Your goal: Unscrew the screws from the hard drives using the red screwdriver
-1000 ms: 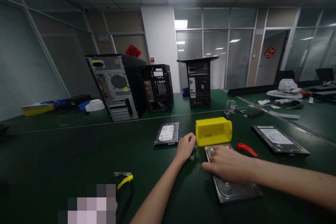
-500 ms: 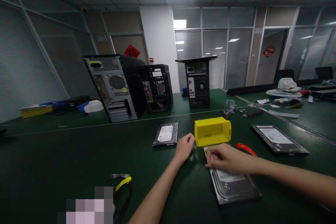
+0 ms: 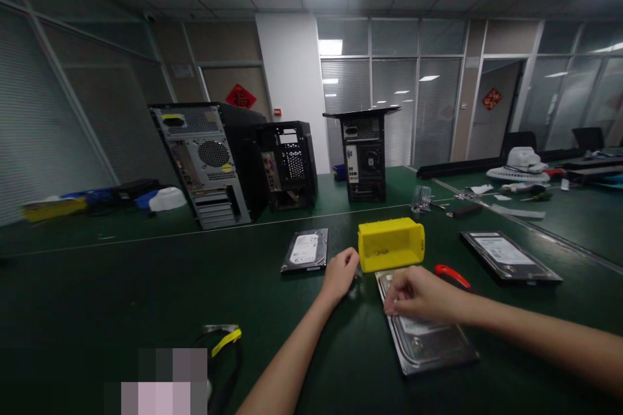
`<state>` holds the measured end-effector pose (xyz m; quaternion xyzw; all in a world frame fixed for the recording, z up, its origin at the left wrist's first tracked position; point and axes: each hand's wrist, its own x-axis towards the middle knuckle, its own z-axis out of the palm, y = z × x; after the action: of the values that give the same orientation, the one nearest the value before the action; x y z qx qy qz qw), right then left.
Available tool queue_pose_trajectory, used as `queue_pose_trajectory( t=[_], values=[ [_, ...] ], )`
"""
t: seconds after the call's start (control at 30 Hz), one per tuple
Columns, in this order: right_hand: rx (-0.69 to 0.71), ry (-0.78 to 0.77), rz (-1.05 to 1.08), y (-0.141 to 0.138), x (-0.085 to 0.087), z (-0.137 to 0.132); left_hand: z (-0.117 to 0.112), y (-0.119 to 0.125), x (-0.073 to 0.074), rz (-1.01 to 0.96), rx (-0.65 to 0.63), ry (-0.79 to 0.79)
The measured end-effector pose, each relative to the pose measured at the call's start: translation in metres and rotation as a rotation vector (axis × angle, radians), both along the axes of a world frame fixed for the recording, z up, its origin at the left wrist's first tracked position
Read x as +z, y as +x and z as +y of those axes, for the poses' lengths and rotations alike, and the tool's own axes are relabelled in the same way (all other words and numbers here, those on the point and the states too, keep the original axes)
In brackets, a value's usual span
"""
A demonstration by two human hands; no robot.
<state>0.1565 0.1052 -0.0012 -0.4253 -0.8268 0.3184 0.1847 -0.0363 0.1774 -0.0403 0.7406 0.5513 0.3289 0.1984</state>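
Note:
A bare silver hard drive (image 3: 428, 343) lies flat on the green table in front of me. My right hand (image 3: 418, 295) rests on its far end with the fingers curled and pinched at the near-left corner; what they pinch is too small to make out. My left hand (image 3: 342, 273) sits in a loose fist on the table just left of the drive, beside a yellow plastic bin (image 3: 390, 244). A small shiny part (image 3: 354, 288) lies by the left hand.
A labelled hard drive (image 3: 305, 250) lies left of the bin, another (image 3: 510, 256) to the right. A red-handled tool (image 3: 452, 275) sits behind my right hand. Three computer towers (image 3: 204, 162) stand at the back. A yellow-and-black strap (image 3: 224, 342) lies near left.
My right hand slid from lying flat over the drive to its far end and curled its fingers into a pinch. The left hand stayed put.

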Motion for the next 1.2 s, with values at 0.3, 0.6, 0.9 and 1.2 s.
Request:
queue_pose_trajectory(
  t=[0.3,0.6,0.9,1.2],
  values=[
    [-0.039,0.031,0.051,0.001,-0.007,0.003,0.007,-0.003,-0.005,-0.01,-0.02,0.015],
    [0.034,-0.063,0.102,0.005,-0.009,0.009,0.009,-0.001,-0.005,0.008,-0.016,0.021],
    [0.265,-0.051,0.059,0.012,0.003,0.021,0.01,-0.001,-0.007,0.023,-0.012,0.024],
    [0.278,0.09,0.008,0.013,0.005,0.018,0.008,0.0,-0.004,0.047,0.006,0.021]
  ],
)
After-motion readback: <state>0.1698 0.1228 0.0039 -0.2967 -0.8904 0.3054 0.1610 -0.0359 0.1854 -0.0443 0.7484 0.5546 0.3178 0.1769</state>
